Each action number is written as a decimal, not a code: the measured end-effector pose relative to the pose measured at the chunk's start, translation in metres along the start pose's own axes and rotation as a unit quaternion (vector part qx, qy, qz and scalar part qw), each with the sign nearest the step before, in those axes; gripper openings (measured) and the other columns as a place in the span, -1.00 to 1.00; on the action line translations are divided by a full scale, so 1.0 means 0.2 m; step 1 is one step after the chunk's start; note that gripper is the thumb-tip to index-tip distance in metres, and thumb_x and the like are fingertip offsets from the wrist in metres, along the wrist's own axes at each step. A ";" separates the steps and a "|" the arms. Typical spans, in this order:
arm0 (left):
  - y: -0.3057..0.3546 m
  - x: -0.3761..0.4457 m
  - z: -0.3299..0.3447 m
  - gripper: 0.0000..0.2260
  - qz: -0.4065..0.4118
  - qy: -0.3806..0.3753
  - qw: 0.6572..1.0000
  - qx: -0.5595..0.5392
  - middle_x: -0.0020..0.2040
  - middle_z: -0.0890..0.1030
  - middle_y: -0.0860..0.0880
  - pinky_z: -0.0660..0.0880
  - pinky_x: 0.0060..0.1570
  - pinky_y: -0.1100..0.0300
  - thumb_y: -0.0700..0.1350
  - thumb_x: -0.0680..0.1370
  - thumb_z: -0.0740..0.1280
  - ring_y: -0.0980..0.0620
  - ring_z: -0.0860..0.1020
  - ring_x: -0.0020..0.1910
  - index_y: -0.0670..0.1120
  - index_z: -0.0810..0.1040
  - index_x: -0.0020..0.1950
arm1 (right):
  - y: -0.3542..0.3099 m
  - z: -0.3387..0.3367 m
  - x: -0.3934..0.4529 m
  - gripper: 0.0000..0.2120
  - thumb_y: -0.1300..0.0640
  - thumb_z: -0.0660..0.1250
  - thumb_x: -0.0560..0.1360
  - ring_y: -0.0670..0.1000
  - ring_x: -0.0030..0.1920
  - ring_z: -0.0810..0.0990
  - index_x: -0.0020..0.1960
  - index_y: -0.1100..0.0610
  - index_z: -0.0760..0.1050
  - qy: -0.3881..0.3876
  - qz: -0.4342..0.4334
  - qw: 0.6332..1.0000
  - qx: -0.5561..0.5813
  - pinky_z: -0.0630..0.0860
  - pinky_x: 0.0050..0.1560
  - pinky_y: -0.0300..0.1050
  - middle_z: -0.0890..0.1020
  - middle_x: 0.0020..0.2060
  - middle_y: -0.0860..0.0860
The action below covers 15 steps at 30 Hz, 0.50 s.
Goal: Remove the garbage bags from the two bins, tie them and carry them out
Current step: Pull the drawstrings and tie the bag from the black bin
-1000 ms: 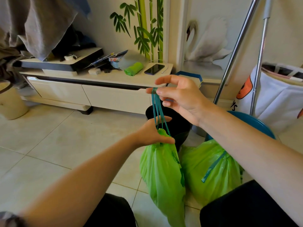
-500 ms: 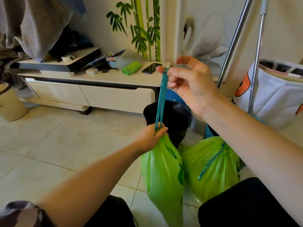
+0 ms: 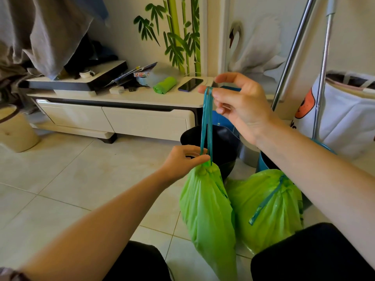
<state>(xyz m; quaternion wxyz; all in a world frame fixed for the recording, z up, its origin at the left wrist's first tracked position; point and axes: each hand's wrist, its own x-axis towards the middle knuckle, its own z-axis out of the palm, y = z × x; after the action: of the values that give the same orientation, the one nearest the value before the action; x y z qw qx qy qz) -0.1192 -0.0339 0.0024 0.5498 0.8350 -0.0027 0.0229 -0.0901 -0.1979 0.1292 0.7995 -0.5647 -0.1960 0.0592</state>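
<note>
A long green garbage bag (image 3: 209,211) hangs in front of me, its mouth gathered tight. My left hand (image 3: 183,161) pinches the gathered neck. My right hand (image 3: 239,106) holds the teal drawstring (image 3: 206,122) taut, straight up above the neck. A second green bag (image 3: 269,207), closed with a teal drawstring, rests on the floor to the right. Behind the hanging bag stands a black bin (image 3: 223,138), empty as far as I can see. A blue bin (image 3: 263,163) shows partly behind the second bag.
A low white TV cabinet (image 3: 121,120) runs along the wall with a phone (image 3: 190,84) and a green bag roll (image 3: 164,85) on top. Two metal poles (image 3: 292,53) lean at right beside a white laundry bag (image 3: 349,118). A beige bucket (image 3: 14,128) stands at left.
My right hand has pulled the drawstring upward, from just above the bag to a full taut length. The bag's neck has cinched tighter under my left hand.
</note>
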 end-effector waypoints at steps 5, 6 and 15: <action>0.01 -0.01 -0.03 -0.85 0.001 0.024 1.000 -0.015 -0.18 0.69 -0.05 0.50 -0.17 0.42 -0.15 0.47 0.45 0.26 0.59 -0.27 -0.20 0.69 -0.03 | 0.01 0.00 0.00 -0.74 0.39 0.27 0.48 -0.02 -0.34 0.32 0.14 0.22 0.49 0.006 -0.003 1.000 -0.025 0.38 -0.29 -0.20 0.70 -0.03 0.21; 0.00 -0.01 -0.02 -0.86 -0.003 0.018 1.000 -0.017 -0.20 0.68 -0.04 0.50 -0.17 0.41 -0.14 0.47 0.44 0.25 0.59 -0.27 -0.20 0.69 -0.05 | 0.01 0.00 0.00 -0.73 0.39 0.26 0.48 -0.02 -0.34 0.33 0.15 0.22 0.49 0.006 -0.004 0.999 -0.032 0.38 -0.29 -0.20 0.71 -0.04 0.20; -0.04 -0.01 -0.05 -0.84 -0.093 -0.018 0.994 -0.061 -0.13 0.72 -0.07 0.51 0.02 0.12 -0.08 0.53 0.37 0.06 0.59 -0.09 -0.11 0.69 -0.17 | 0.08 -0.04 0.01 -0.82 0.30 0.28 0.52 -0.33 -0.30 0.61 0.10 0.23 0.58 0.079 -0.064 0.949 -0.297 0.48 -0.25 -0.43 0.71 -0.12 0.03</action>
<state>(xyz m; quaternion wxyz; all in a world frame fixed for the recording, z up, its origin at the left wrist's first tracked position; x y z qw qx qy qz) -0.1213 -0.0210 -0.0016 0.5994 0.7967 0.0641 -0.0437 -0.0825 -0.1980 0.1127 0.6107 -0.7658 -0.1762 -0.0978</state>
